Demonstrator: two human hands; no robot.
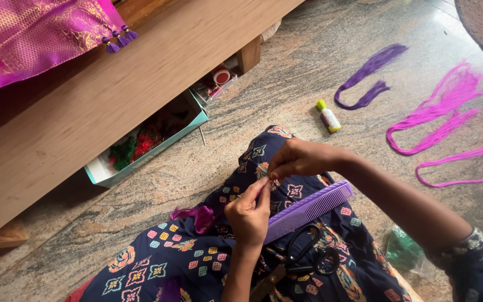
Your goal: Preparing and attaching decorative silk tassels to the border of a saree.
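A polished stone floor [208, 168] carries everything, and a long wooden bench [102, 106] runs across its upper left part. Over the bench's far left corner hangs a magenta and gold cloth [23, 39] ending in small purple tassels [119, 39]. Under the bench's edge sits an open teal box [157, 142] filled with red and green material. The person sits on the floor in a dark blue patterned garment [197, 257] that covers the lap at the lower middle.

Toward the floor's right edge lie loose bundles of pink thread [440, 109], and beyond them, nearer the top edge, a darker purple thread bundle [367, 75]. A purple comb [308, 210] lies slantwise on the lap, with black-handled scissors [308, 254] just beside it, closer to the person. A small bottle with a yellow-green cap [328, 116] lies on the floor between the lap and the purple bundle.

Above the lap, the left hand [248, 215] and the right hand [303, 159] meet fingertip to fingertip. Each has thumb and forefinger pressed together, pinching a fine strand [265, 174] that is too thin to make out clearly. A tuft of magenta thread [197, 215] rests on the lap left of the left hand.
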